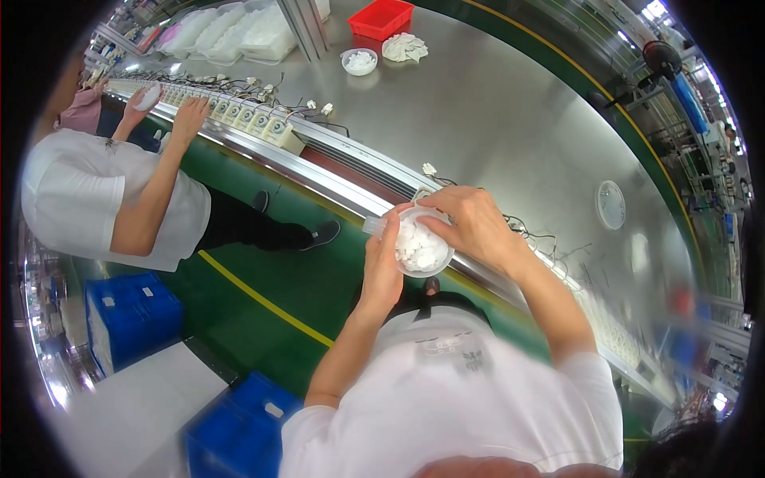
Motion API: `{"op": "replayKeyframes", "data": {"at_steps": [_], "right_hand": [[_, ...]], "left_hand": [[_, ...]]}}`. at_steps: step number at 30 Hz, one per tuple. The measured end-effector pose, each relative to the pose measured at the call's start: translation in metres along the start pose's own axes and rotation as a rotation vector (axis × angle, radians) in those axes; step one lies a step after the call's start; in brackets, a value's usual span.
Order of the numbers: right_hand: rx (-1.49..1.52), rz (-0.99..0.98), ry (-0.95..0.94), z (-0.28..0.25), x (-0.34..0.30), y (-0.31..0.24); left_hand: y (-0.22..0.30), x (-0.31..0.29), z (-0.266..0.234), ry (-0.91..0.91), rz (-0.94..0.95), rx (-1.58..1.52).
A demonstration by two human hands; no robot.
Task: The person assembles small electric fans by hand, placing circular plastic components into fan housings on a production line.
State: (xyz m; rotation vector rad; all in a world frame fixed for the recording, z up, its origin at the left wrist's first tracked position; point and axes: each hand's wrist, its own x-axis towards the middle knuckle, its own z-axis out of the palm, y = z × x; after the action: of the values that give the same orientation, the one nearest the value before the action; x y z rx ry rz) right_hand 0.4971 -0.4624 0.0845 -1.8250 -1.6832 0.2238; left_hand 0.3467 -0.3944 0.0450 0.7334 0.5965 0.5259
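Note:
In front of my body is a round translucent plastic bowl [446, 265] filled with small white pieces [418, 245]. My left hand [384, 261] grips the bowl's left side, and a clear tab [372, 225] juts out beyond those fingers. My right hand [476, 223] arches over the bowl's far right rim with bent fingers. Its thumb reaches over the white pieces; whatever lies between thumb and fingers is hidden. Just behind the right fingers, partly covered, a white unit [421, 193] with a small connector [429, 170] sits on the conveyor line.
A row of wired white units [259, 123] runs along the rail [339, 191]. On the metal table [494, 103] are a red bin [381, 19], a bowl of white pieces [359, 62], a white cloth [405, 48] and a round clear lid [611, 205]. A co-worker [119, 195] stands left, near blue crates [134, 315].

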Motion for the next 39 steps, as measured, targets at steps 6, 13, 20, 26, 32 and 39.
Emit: {"op": "replayKeyframes", "data": {"at_steps": [6, 13, 20, 26, 32, 39], "right_hand": [[-0.088, -0.002, 0.009, 0.004, -0.004, -0.002], [0.426, 0.32, 0.097, -0.004, -0.017, 0.008], [0.407, 0.526, -0.03, 0.003, -0.046, 0.045], [-0.004, 0.007, 0.004, 0.012, -0.05, 0.061], [-0.056, -0.152, -0.057, 0.014, -0.041, 0.066], [-0.113, -0.265, -0.066, 0.018, -0.051, 0.077]], "left_hand": [[-0.002, -0.001, -0.001, -0.003, 0.013, 0.003], [0.0, 0.003, -0.013, 0.05, 0.032, -0.063], [0.01, 0.0, -0.03, 0.146, 0.061, -0.095], [0.012, 0.001, -0.033, 0.179, 0.082, -0.11], [0.012, 0.002, -0.035, 0.208, 0.108, -0.128], [-0.001, 0.003, -0.033, 0.233, 0.046, -0.144]]}}
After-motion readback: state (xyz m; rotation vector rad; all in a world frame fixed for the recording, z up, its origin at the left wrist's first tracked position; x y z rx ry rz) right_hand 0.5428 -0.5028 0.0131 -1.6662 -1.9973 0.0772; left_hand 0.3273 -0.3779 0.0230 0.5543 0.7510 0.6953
